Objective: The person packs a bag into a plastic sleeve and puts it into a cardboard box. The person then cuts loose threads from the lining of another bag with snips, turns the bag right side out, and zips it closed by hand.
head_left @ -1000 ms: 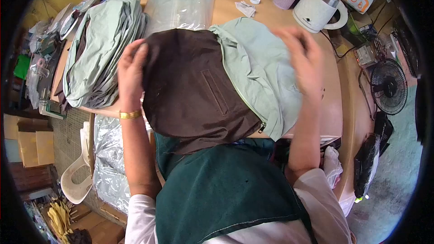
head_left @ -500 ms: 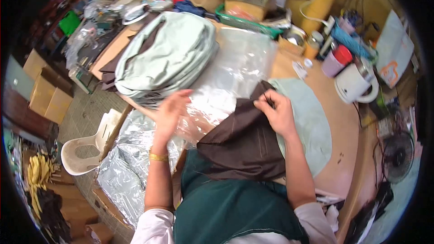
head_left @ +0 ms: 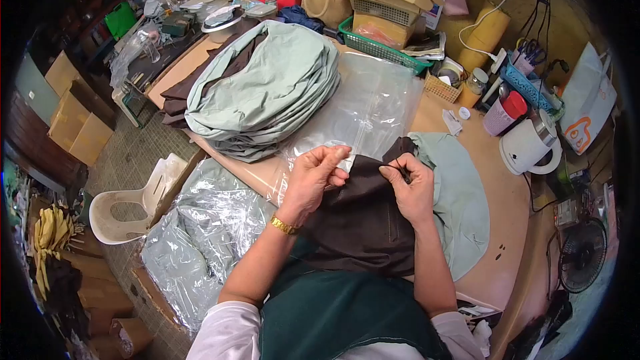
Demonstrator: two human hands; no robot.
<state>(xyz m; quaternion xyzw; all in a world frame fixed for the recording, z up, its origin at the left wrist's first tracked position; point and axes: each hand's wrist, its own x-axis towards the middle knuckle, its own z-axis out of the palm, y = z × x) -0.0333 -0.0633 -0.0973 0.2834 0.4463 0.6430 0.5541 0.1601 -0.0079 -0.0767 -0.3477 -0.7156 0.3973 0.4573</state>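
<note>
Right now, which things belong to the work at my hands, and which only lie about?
Probably in the work:
brown cloth, at left hand and right hand
pale green cloth beside it
stacked pale green cloth

Seemingly just lying about:
white kettle
fan
red cup
white chair

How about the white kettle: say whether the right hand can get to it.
Probably yes: the right hand looks close enough to the white kettle, with only pale green cloth and tabletop between, though its fingertips are busy at the brown cloth.
</note>
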